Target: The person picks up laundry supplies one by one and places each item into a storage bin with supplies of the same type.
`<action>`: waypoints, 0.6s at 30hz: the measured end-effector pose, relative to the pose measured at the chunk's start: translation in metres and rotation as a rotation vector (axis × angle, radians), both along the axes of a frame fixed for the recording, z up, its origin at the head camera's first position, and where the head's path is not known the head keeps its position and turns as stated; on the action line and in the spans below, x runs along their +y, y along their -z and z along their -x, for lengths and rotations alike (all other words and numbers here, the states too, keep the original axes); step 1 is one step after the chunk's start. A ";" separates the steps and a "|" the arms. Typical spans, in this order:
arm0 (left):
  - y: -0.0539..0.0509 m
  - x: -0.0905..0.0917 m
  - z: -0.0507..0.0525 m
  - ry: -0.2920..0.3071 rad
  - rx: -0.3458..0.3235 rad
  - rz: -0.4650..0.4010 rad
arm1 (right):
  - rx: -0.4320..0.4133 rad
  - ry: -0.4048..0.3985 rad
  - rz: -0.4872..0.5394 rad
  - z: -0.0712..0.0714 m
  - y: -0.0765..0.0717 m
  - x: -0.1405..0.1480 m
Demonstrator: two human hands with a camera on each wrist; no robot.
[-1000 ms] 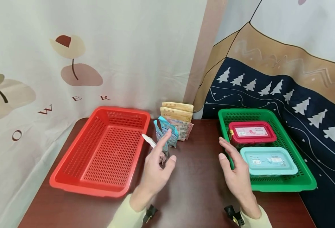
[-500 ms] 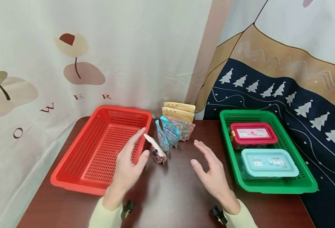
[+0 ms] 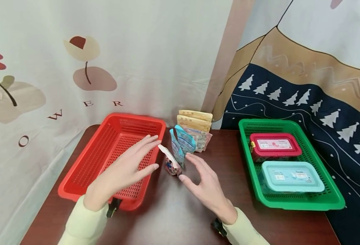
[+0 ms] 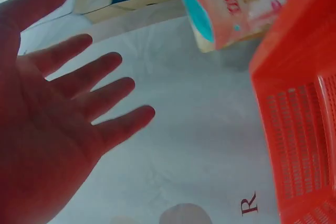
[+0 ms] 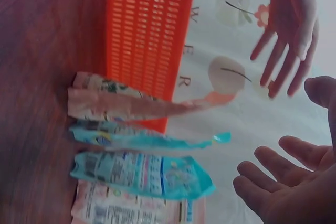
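Observation:
My left hand (image 3: 125,168) hovers over the right side of the red basket (image 3: 140,126), fingers spread and holding nothing. Beside that basket stands a row of upright pouches: a pink one with a white top (image 3: 171,164) nearest, then two blue pouches (image 3: 186,140), a pink pouch (image 3: 200,140) and tan-topped packs (image 3: 194,123) against the curtain. My right hand (image 3: 207,185) is just right of the nearest pouch, fingers extended, with nothing in its grasp. In the right wrist view, a gap shows between the right hand (image 5: 294,182) and the pouches. The left wrist view shows the left palm (image 4: 58,108) bare.
On the right, a green basket (image 3: 302,203) holds a dark pink lidded box (image 3: 275,144) and a light blue lidded box (image 3: 293,177). A printed curtain (image 3: 155,68) rises directly behind the brown table (image 3: 229,163).
Both hands have moved left, the left from beside the pouches to over the red basket, the right from the green basket's edge to near the pouches. The pouches and boxes stay put.

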State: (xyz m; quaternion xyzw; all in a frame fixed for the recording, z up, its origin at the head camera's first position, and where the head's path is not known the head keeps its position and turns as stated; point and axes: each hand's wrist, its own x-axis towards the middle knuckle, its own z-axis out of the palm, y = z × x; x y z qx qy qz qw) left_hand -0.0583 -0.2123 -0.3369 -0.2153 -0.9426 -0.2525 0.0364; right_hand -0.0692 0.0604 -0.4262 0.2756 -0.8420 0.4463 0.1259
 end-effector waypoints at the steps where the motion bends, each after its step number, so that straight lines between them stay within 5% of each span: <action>1: 0.000 -0.002 0.004 0.019 -0.017 0.016 | 0.006 -0.002 -0.007 0.000 0.001 -0.004; 11: 0.023 -0.013 0.058 0.104 -0.100 0.129 | 0.092 0.058 -0.057 0.007 0.016 -0.033; 18: 0.038 -0.014 0.086 0.144 -0.106 0.195 | 0.104 0.092 -0.075 0.015 0.023 -0.043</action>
